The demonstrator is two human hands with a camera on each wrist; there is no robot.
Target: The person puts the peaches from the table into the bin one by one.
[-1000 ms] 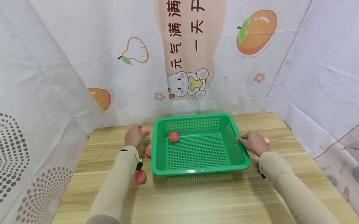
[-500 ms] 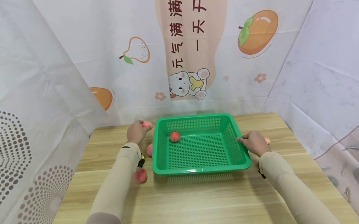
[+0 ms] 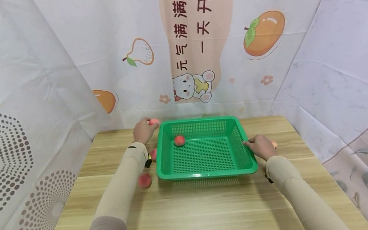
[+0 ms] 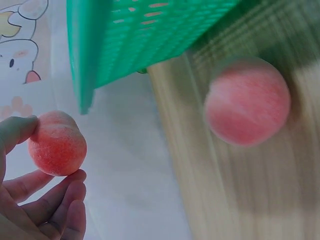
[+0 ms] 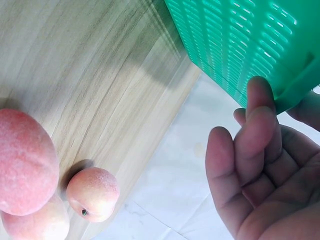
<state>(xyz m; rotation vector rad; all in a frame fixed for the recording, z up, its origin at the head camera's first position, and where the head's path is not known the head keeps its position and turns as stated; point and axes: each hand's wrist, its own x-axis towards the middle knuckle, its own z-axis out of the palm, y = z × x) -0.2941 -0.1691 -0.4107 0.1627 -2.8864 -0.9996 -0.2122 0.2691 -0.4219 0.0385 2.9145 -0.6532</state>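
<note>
My left hand pinches a pinkish-red peach between thumb and fingertips, raised just beside the back left corner of the green plastic basket. My right hand holds the basket's right rim, thumb over the inner side and fingers along the outside. Inside the basket, toward its back left, lies one red peach. Two more peaches rest on the table left of it: one close against the basket's side, another nearer the front, partly beside my left forearm.
Right of the basket, several peaches lie on the wooden table; the right wrist view shows a large one and a smaller pale one. A printed curtain hangs behind the table, with more cloth at both sides.
My left hand has lifted the peach and carried it up and to the right, toward the basket's back left corner. The right hand stays at the rim.
</note>
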